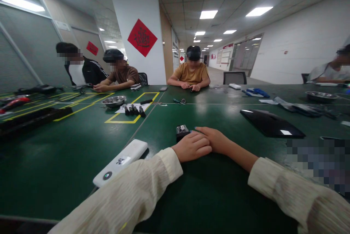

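Observation:
My left hand [192, 147] rests on the green table [207, 197], fingers curled and laid over my right hand [216, 139]. Both hands lie just behind a small black and silver part [182, 131]; my left fingertips touch or nearly touch it. My right hand lies flat with fingers together, mostly covered by the left, and nothing shows inside it. Cream sleeves cover both forearms.
A white power bank [120, 162] lies left of my arm. A black tablet-like slab [270, 124] lies to the right. Farther off are a metal bowl [114, 101], small black parts [133, 110] inside yellow tape lines, and tools. Several people sit around the table's far side.

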Available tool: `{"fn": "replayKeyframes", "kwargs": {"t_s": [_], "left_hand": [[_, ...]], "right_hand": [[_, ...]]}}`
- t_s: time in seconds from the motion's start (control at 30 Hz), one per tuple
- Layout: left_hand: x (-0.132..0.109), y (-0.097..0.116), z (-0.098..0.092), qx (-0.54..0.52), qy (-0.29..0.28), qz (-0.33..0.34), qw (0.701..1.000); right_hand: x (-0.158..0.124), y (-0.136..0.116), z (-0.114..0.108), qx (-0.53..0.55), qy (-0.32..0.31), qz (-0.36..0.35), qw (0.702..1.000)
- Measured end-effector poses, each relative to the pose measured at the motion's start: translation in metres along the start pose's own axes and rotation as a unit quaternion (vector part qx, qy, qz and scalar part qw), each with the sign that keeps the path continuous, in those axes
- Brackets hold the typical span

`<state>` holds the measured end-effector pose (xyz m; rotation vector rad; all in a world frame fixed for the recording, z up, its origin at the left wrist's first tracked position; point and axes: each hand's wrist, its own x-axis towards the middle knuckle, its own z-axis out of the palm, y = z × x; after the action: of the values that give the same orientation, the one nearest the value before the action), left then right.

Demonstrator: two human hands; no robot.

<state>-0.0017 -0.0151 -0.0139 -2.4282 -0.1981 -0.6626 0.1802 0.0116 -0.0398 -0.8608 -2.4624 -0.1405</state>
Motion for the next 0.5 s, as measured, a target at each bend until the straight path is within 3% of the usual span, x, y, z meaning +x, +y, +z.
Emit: {"fn": "replayKeyframes", "kwargs": {"t_s": [0.03, 0.1, 0.17, 0.27, 0.4, 0.5], "left_hand": [[0.000, 0.000, 0.000, 0.002, -0.003, -0.014, 1.000], [-0.001, -0.001, -0.001, 0.007, -0.011, -0.028, 1.000], [-0.001, -0.001, -0.001, 0.012, -0.024, -0.023, 0.999], [-0.001, 0.001, -0.001, 0.006, -0.044, -0.008, 0.999], [-0.001, 0.002, -0.002, -0.018, -0.065, -0.005, 0.998], [-0.001, 0.002, -0.002, -0.020, -0.073, -0.009, 0.997]], "right_hand": [[-0.001, 0.008, -0.005, -0.043, 0.004, -0.011, 0.999], [-0.005, 0.030, -0.017, -0.147, 0.032, 0.045, 0.988], [-0.016, 0.056, -0.030, -0.235, 0.046, 0.160, 0.957], [-0.047, 0.092, -0.051, -0.324, 0.034, 0.326, 0.887], [-0.094, 0.124, -0.075, -0.361, 0.016, 0.444, 0.820], [-0.115, 0.137, -0.085, -0.307, 0.001, 0.542, 0.783]]}}
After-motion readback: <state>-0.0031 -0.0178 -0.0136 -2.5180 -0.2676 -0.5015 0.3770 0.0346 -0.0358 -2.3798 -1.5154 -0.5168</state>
